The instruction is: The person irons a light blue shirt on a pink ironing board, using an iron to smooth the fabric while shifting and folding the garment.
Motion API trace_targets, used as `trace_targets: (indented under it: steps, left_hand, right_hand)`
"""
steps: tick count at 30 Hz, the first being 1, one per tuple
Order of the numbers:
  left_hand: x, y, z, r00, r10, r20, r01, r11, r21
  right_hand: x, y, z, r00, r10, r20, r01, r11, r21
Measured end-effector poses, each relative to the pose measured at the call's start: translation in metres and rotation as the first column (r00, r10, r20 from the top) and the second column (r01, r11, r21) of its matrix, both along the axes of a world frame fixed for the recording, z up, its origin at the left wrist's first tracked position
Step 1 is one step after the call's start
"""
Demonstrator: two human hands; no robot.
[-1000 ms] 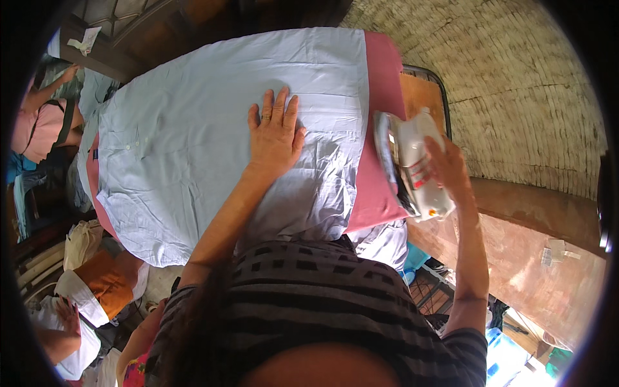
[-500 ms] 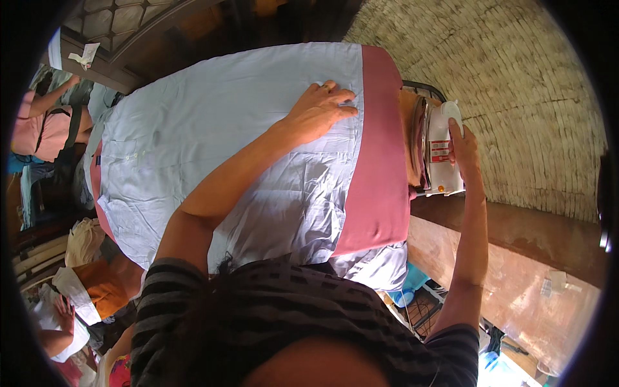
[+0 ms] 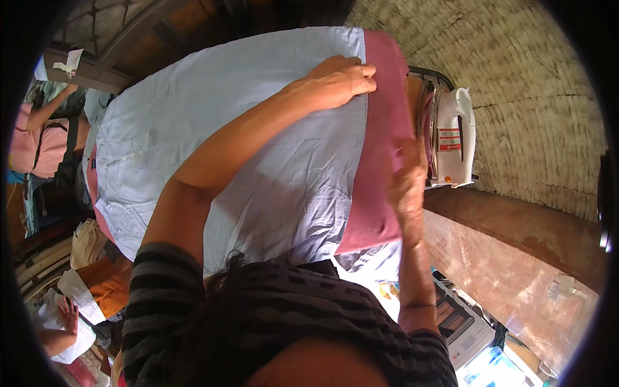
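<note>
A light blue shirt [image 3: 193,103] lies spread over an ironing board with a pink cover [image 3: 374,213]. Its lower part, toward me, is wrinkled; the far part looks smoother. My left hand [image 3: 338,82] is at the shirt's right edge, fingers curled together and pinching the hem by the pink cover. Over the board's right end is my right hand [image 3: 409,180], smeared by motion, its fingers not clear. Just right of it a white iron [image 3: 451,145] stands on the end of the board, with no hand on it.
A woven wall [image 3: 516,116] rises behind the iron, above a brown wooden ledge [image 3: 503,213]. At the left edge are a person in pink [image 3: 51,138] and, lower down, another person's hand [image 3: 67,313]. A white appliance [image 3: 461,329] stands below right.
My right hand has let go of the iron and moved left over the board's end. My left hand has slid up and right to the shirt's edge, its fingers closing.
</note>
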State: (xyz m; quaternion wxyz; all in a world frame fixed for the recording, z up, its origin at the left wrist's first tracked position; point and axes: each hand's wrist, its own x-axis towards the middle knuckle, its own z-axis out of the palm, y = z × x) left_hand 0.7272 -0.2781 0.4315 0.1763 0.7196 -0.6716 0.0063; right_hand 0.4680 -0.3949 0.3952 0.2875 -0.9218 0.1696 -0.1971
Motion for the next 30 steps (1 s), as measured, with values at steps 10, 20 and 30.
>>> trace_targets:
  steps: [10,20,30]
  left_hand:
    - [0.009,0.019,-0.034,0.969,0.031,-0.244,-0.084,0.975,-0.206]
    - [-0.028,0.017,-0.049,0.964,0.178,-0.197,-0.251,0.854,-0.455]
    - [-0.039,0.02,-0.047,0.949,0.158,-0.272,-0.282,0.813,-0.509]
  right_hand:
    - [0.011,0.102,0.004,0.995,-0.094,-0.011,0.09,0.973,-0.213]
    - [0.009,0.089,0.016,0.975,-0.112,-0.192,0.132,0.986,0.099]
    - [0.016,0.079,0.019,0.986,0.115,-0.124,-0.143,0.957,-0.254]
